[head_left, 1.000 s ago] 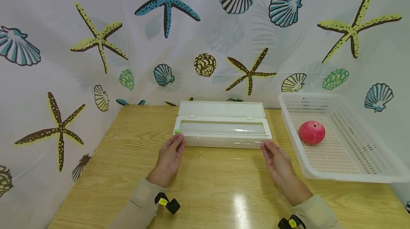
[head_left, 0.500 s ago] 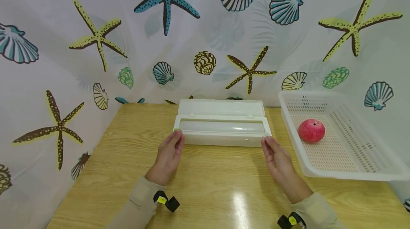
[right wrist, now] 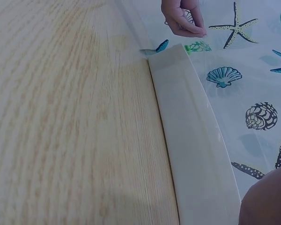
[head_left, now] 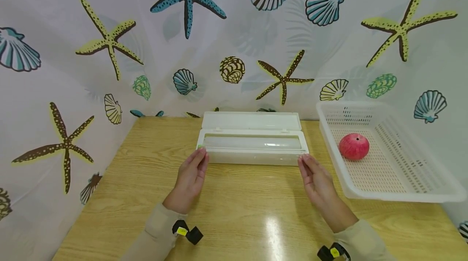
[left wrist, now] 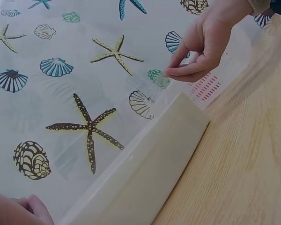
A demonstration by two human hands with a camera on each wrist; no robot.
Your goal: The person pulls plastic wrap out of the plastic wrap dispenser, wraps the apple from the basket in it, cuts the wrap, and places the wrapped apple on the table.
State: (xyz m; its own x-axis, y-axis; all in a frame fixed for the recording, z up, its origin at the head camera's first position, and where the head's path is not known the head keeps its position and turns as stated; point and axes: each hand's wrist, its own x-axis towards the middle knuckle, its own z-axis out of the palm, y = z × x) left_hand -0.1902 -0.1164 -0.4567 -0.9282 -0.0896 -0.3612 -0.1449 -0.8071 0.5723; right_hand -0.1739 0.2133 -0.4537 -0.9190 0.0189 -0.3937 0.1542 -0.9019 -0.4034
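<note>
TWO-HANDED PINCHING, SPREAD WIDE

Pinching the clear film [left wrist: 165, 93] between closed-up thumb and fingertips of the left hand [head_left: 187, 180] and the right hand [head_left: 319, 184], apparently one corner each. Spacing the grips near opposite ends of the white dispenser box [right wrist: 192, 131], probably for tensioning the sheet evenly. Positioning both grips by the box's front edge, lengthwise across the far part of the wooden table [head_left: 248, 204]. Working with the lid [head_left: 251, 121] folded back, presumably giving free run to the roll [head_left: 252, 143] inside. Locating the green tab [head_left: 200, 146] at the left end, likely clear of the outgoing film. Using the white basket [head_left: 406, 198], to the right, for the red fruit [head_left: 354, 146], seemingly outside the working area. Finding no readable brand on the box; seeing yellow tags [head_left: 181, 231] at the wrists, too small for reading.
</note>
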